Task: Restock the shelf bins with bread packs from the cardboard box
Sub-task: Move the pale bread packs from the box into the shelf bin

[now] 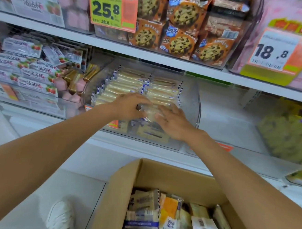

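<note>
Bread pack first. Where is it?
— Up in the clear bin on the middle shelf, right at the front. It sits between the two hands.

Which hand has it?
— The left hand has its fingers curled round the end at nine o'clock. The right hand lies on the end at three o'clock. Its fingers are nearly flat, pressing and not gripping. It is a bit blurry there.

Which way does it lie?
— Its long side runs from nine o'clock to three o'clock, the same way as the rows of packs in the bin.

Where are those rows from the hands?
— At twelve o'clock, just behind the pack. I cannot tell if they touch it.

So which way should it go?
— I think back toward twelve o'clock, snug against the rows and flat like them. Both hands are about as near, so they can slide it together.

And the next one?
— Down at six o'clock, in the cardboard box under the arms. More bread packs wait there. The right arm passes over the box, so I guess that hand is handier.
</note>
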